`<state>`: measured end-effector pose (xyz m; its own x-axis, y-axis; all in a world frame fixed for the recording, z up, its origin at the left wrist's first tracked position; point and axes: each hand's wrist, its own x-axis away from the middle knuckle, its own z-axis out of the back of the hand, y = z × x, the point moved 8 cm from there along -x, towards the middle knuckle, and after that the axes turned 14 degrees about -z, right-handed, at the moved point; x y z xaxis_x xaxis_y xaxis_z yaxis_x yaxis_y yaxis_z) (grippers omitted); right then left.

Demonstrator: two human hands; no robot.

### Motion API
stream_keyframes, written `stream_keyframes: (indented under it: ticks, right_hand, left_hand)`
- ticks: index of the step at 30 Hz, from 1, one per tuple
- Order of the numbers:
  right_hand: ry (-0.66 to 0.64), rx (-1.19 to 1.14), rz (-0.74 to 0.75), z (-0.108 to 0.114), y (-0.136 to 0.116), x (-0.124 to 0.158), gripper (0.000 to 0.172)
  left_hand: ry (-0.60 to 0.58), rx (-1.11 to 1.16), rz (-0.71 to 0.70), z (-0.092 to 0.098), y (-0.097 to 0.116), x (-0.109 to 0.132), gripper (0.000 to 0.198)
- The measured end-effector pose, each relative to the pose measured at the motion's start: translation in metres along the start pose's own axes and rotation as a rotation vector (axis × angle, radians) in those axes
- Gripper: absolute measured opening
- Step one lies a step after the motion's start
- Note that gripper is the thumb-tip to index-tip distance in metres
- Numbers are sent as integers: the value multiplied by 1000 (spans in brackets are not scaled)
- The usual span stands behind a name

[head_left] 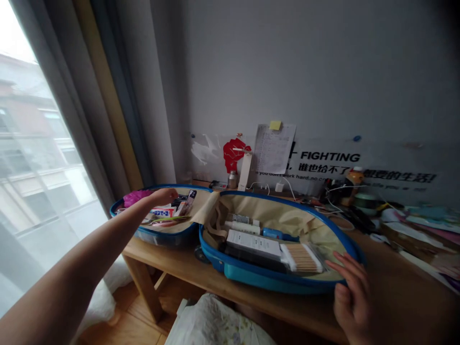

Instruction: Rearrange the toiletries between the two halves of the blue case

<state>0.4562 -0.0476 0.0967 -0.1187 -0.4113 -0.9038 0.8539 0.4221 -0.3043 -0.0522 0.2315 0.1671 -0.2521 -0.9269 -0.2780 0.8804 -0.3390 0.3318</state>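
A small blue suitcase (pixel 251 280) lies open on a wooden desk (pixel 395 282), both halves lined in beige. My left hand (pixel 163 195) reaches far out over the left half (pixel 161 237), fingers curled down among small packets, a toothpaste box (pixel 162 212) and a pink item (pixel 134 196); what it grips is hidden. My right hand (pixel 352 297) rests with fingers spread on the near right rim of the right half. That half holds a white box (pixel 253 242), a pack of cotton swabs (pixel 302 258), white tubes (pixel 242 224) and a blue pen-like item (pixel 278 235).
Grey curtains and a bright window fill the left. The back wall carries a paper sheet (pixel 273 148), a red fist sticker (pixel 234 153) and a "FIGHTING" banner (pixel 330 157). Cables, bottles, a bowl and papers clutter the desk's right side (pixel 413 220). Light fabric (pixel 215 326) lies below.
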Motion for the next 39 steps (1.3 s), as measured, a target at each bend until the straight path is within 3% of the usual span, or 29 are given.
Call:
stream_keyframes:
  ticks: [2, 5, 11, 18, 31, 39]
  right_hand:
    - [0, 1, 2, 0, -1, 0, 38]
    - [-5, 9, 9, -1, -1, 0, 37]
    - [2, 6, -6, -1, 3, 2, 38]
    - [3, 13, 16, -1, -1, 0, 38]
    - [12, 4, -1, -1, 1, 1, 38]
    - [5, 5, 0, -1, 1, 1, 38]
  left_hand:
    - [-116, -64, 25, -5, -28, 15, 29]
    - [-246, -135, 11, -18, -51, 26, 25]
    - [-381, -221, -68, -39, -60, 25, 27]
    - [-504, -348, -81, -49, -70, 22, 37]
    - [-551, -512, -76, -42, -70, 35, 59]
    - [-515, -552, -137, -37, -64, 36, 45]
